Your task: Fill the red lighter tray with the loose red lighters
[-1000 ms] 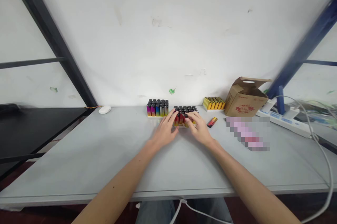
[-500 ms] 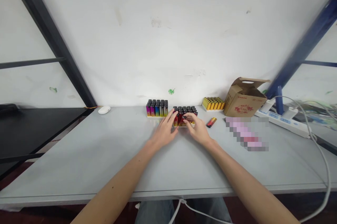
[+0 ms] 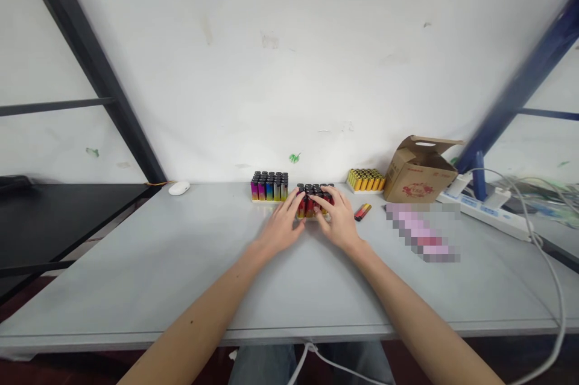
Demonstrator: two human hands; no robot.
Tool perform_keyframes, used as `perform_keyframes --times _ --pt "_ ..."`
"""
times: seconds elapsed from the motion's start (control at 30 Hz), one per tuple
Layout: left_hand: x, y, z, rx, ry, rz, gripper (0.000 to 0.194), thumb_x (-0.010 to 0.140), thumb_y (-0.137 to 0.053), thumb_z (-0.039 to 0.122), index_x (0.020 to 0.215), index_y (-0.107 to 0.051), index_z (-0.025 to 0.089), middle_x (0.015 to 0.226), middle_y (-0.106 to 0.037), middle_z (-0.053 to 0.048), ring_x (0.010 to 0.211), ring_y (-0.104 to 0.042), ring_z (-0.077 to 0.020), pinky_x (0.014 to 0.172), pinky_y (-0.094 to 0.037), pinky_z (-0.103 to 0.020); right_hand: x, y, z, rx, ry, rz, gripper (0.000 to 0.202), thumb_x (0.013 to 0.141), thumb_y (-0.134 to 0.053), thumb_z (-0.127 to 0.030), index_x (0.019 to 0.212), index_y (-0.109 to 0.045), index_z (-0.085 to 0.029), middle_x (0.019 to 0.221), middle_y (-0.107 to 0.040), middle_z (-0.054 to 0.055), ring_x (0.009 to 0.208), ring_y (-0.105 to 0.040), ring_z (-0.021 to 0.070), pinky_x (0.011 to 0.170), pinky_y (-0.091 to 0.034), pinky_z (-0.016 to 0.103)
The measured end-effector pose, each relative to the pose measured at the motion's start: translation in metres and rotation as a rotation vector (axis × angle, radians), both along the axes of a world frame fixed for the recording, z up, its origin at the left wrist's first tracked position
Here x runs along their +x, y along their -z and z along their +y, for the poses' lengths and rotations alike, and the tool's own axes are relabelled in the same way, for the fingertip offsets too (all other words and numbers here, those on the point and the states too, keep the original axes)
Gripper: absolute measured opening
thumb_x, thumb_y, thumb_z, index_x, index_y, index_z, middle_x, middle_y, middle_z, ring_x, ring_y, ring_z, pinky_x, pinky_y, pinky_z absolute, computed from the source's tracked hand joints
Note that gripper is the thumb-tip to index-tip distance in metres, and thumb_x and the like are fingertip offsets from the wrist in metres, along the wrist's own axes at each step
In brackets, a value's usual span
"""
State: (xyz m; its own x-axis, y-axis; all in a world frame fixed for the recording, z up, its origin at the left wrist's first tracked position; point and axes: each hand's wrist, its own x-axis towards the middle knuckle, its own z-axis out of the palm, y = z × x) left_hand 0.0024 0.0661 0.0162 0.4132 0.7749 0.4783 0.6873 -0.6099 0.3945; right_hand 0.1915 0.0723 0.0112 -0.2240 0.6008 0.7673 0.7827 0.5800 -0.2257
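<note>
A white-based tray of red-and-yellow lighters with black tops (image 3: 309, 209) stands between my two hands. My left hand (image 3: 283, 223) grips its left front corner, fingers along the side and thumb at the front. My right hand (image 3: 339, 219) reaches over the right front part, fingers apart, index fingertip touching the lighter tops and thumb low at the front. Its hand hides much of that side. One loose red-and-yellow lighter (image 3: 362, 212) lies on the table to the right of my right hand.
To the left stands a tray of multicoloured lighters (image 3: 270, 187), and farther right a tray of yellow ones (image 3: 367, 181). Beyond that are an open cardboard box (image 3: 418, 177), a blurred pink item (image 3: 418, 231) and a white power strip (image 3: 488, 214) with cables. A white rounded case (image 3: 179, 188) lies at left.
The dark-topped lighter at my right fingertips now stands in among the tray's front ones. My right fingers have spread and reach farther over the tops. The left hand has barely moved.
</note>
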Motion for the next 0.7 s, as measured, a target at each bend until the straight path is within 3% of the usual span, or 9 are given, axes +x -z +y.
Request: perform_keyframes --times 0.13,0.23,0.33,0.43,0.53,0.7 --pt "0.0 0.0 0.0 0.02 0.011 0.003 0.062 0.094 -0.046 0.025 0.151 -0.023 0.026 0.16 -0.024 -0.008 0.143 -0.031 -0.0253 0.115 -0.033 -0.043 0.002 -0.002 0.001 -0.046 -0.013 -0.009 0.037 0.092 -0.048 -0.027 0.125 -0.063 -0.024 0.139 -0.051 0.01 0.135 -0.038 0.0287 0.11 -0.035 0.049" --pt "-0.001 0.001 0.0 0.018 0.007 0.012 0.062 0.094 -0.046 0.026 0.151 -0.022 0.027 0.16 -0.022 -0.006 0.144 -0.031 -0.0259 0.114 -0.034 -0.044 0.014 -0.005 0.007 -0.045 0.035 0.087 0.042 0.09 -0.044 -0.021 0.13 -0.056 -0.019 0.134 -0.054 0.011 0.129 -0.044 0.0259 0.11 -0.036 0.045" --pt "-0.002 0.0 -0.001 -0.01 -0.011 0.026 0.064 0.093 -0.047 0.026 0.151 -0.021 0.028 0.161 -0.021 -0.005 0.142 -0.034 -0.0278 0.113 -0.036 -0.045 0.036 -0.003 0.016 -0.11 0.303 0.183 0.049 0.079 -0.04 -0.006 0.123 -0.059 -0.013 0.126 -0.059 0.015 0.121 -0.049 0.0282 0.106 -0.036 0.045" --pt "-0.002 -0.002 -0.002 -0.022 -0.012 0.031 0.064 0.093 -0.048 0.026 0.151 -0.021 0.029 0.161 -0.021 -0.004 0.14 -0.036 -0.028 0.113 -0.037 -0.045 0.058 0.006 0.025 -0.358 0.531 0.12 0.056 0.072 -0.043 -0.002 0.126 -0.057 -0.009 0.123 -0.061 0.021 0.116 -0.054 0.0346 0.1 -0.039 0.048" --pt "-0.002 -0.002 -0.002 -0.022 -0.015 0.029 0.064 0.093 -0.047 0.027 0.151 -0.022 0.03 0.161 -0.021 -0.003 0.139 -0.038 -0.0277 0.113 -0.037 -0.045 0.068 0.016 0.031 -0.503 0.527 0.075 0.061 0.072 -0.044 -0.002 0.132 -0.052 -0.008 0.123 -0.062 0.023 0.11 -0.059 0.0352 0.093 -0.044 0.046" --pt "-0.002 0.0 -0.002 -0.016 -0.013 0.017 0.065 0.092 -0.049 0.027 0.152 -0.022 0.03 0.161 -0.021 -0.004 0.138 -0.04 -0.0281 0.111 -0.04 -0.045 0.069 0.023 0.036 -0.547 0.456 0.118 0.062 0.073 -0.042 -0.003 0.134 -0.052 -0.012 0.126 -0.063 0.017 0.109 -0.062 0.0304 0.089 -0.046 0.038"
